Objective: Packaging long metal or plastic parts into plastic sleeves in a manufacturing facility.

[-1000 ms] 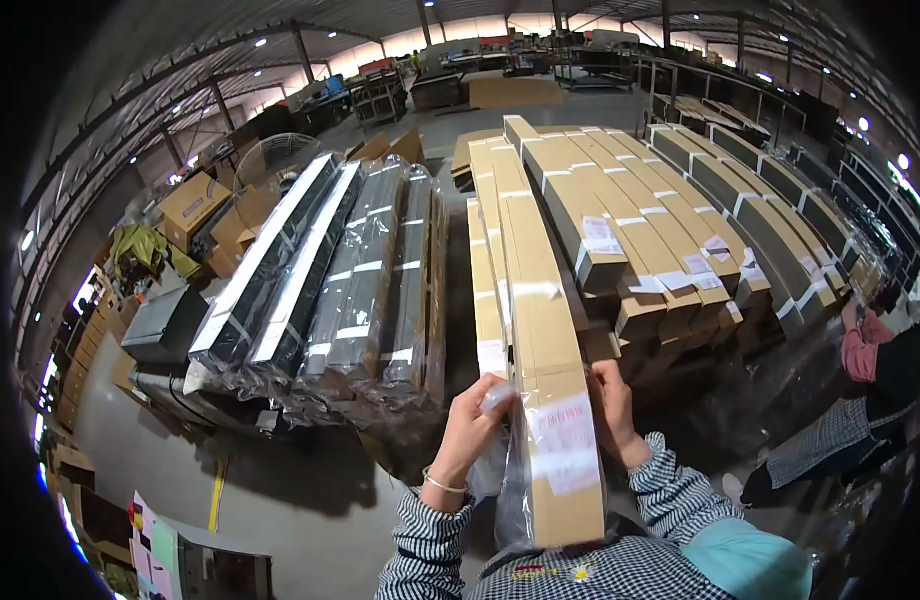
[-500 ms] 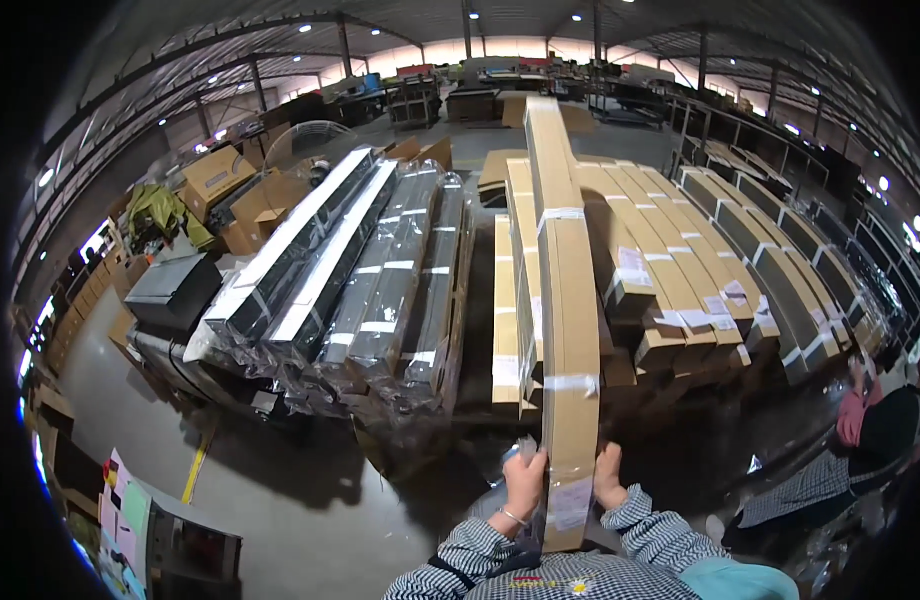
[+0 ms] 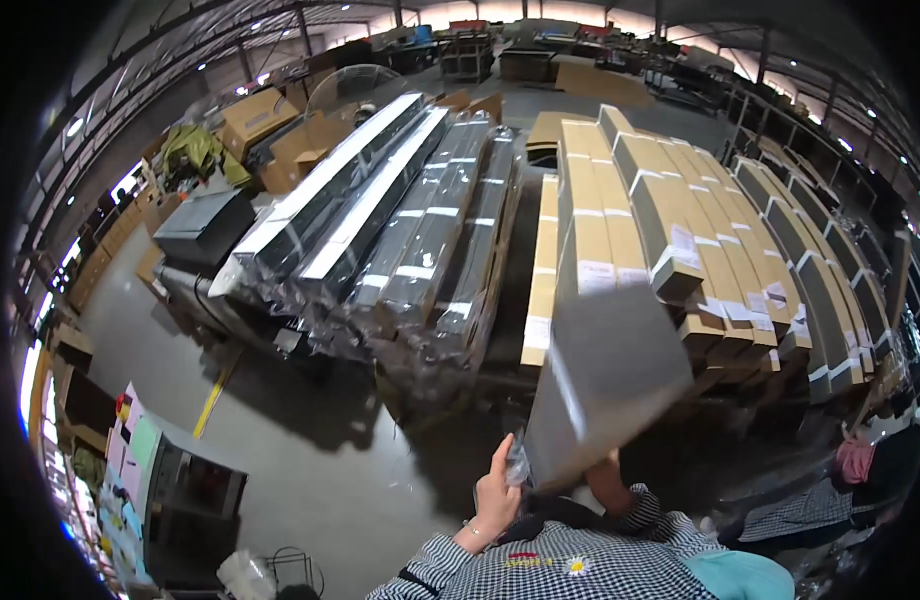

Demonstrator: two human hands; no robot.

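A long box (image 3: 620, 370) is raised in front of me, its dark grey faces smeared by motion, with a white strip along one edge. My right hand (image 3: 610, 485) is at its lower end, holding it from below; its fingers are mostly hidden behind the box. At the box's left side is my left hand (image 3: 495, 495), closed around crumpled clear plastic film (image 3: 519, 460), its index finger pointing up. Beyond the raised box lie long brown cardboard boxes (image 3: 590, 230), side by side, with white straps and paper labels.
Dark plastic-wrapped long packages (image 3: 420, 235) and white-topped ones (image 3: 330, 180) are stacked on the left. More strapped boxes (image 3: 800, 260) stand at right. Another person in a checked garment (image 3: 805, 505) is at lower right. A yellow line (image 3: 212, 400) marks the floor.
The box pointed lengthwise away from me between both hands; now a grey face of a box shows, tilted and blurred. My left hand has moved slightly left and down; the view has shifted left.
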